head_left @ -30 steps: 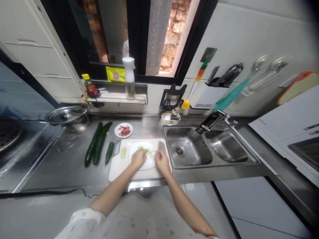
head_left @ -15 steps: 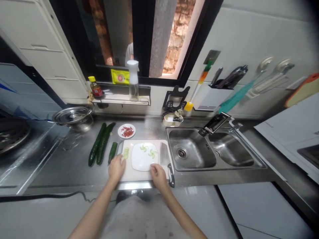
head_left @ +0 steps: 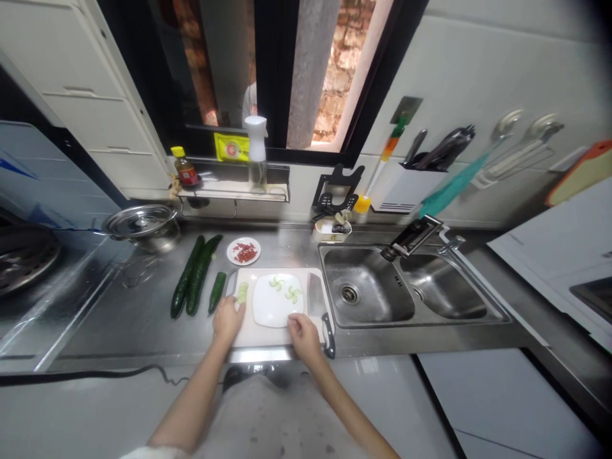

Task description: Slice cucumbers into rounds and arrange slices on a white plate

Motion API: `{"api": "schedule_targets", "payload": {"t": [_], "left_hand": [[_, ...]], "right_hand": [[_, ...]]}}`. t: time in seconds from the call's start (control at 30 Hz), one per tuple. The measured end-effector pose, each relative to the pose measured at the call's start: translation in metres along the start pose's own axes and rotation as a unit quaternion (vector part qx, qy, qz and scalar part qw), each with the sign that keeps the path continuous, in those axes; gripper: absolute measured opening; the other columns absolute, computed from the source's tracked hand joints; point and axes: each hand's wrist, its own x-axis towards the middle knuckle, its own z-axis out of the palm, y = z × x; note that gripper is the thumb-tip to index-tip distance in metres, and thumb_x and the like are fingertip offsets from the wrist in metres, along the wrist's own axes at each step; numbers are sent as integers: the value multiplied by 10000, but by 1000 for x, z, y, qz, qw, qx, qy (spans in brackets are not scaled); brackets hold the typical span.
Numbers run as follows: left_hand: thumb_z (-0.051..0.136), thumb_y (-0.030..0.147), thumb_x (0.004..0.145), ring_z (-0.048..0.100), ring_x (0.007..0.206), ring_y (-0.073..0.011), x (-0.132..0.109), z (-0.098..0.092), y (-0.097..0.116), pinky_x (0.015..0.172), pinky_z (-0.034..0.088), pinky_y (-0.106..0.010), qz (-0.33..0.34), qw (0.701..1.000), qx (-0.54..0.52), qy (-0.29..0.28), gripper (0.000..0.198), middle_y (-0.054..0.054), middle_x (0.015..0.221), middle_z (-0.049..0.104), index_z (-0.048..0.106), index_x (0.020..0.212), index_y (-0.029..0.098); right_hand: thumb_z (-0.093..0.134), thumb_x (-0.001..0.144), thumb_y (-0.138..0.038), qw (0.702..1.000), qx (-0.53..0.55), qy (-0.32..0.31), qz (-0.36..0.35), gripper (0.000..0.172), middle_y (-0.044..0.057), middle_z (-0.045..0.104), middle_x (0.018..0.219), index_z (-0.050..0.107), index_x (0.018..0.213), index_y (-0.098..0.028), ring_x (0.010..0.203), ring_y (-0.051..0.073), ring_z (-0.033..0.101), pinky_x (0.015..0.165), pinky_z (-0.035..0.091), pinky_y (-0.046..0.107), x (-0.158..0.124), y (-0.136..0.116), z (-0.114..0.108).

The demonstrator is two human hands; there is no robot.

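Observation:
A square white plate (head_left: 272,311) lies on the pale cutting board (head_left: 253,338), with two pinwheel shapes of thin cucumber slices (head_left: 293,294) on it. My left hand (head_left: 228,320) is at the board's left side, thumb and fingers apart, by a short row of cucumber slices (head_left: 243,292). Curled fingers of my right hand (head_left: 303,335) are at the plate's lower right corner; whether they pinch anything is hidden. A knife (head_left: 327,335) rests along the board's right side, its handle toward me. Left of the board is a cut piece of cucumber (head_left: 217,292).
Two whole cucumbers (head_left: 195,274) lie farther left. Behind the board stands a small plate of red bits (head_left: 244,252). A lidded pot (head_left: 143,226) is at the back left, and a double sink (head_left: 368,287) is to the right. Above, a shelf (head_left: 224,191) holds bottles.
My left hand has shifted slightly right and up, closer to the row of cucumber slices. My right hand stays at the plate's corner.

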Motion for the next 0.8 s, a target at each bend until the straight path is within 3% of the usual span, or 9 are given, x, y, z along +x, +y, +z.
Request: {"api": "schedule_targets", "payload": {"t": [0.43,0.63,0.8], "left_hand": [[499,228,843,645,816,-199,5,-3,9,708,432,-254,-37,998,-55,2,149,-71,864,688,634,898,194],[560,262,786,660,803,-218,7,-5,6,708,457,-272,-45,979,-194,46,256,-82,866,718,679,997,178],[650,373,715,663,762,-209,7,-19,17,716,490,-289,-55,931,-360,28,316,-92,838,720,690,917,133]], "right_hand": [[452,855,-311,1000,-1,-6,9,266,73,683,880,680,910,-186,782,184,610,729,475,281,-6,2,-2],[465,845,-292,1000,-1,-3,-2,254,68,681,839,682,900,-171,731,177,603,693,473,281,-5,4,-2],[464,855,-285,1000,2,-4,-12,254,77,679,859,678,925,-168,750,186,607,708,482,297,2,2,0]]}}
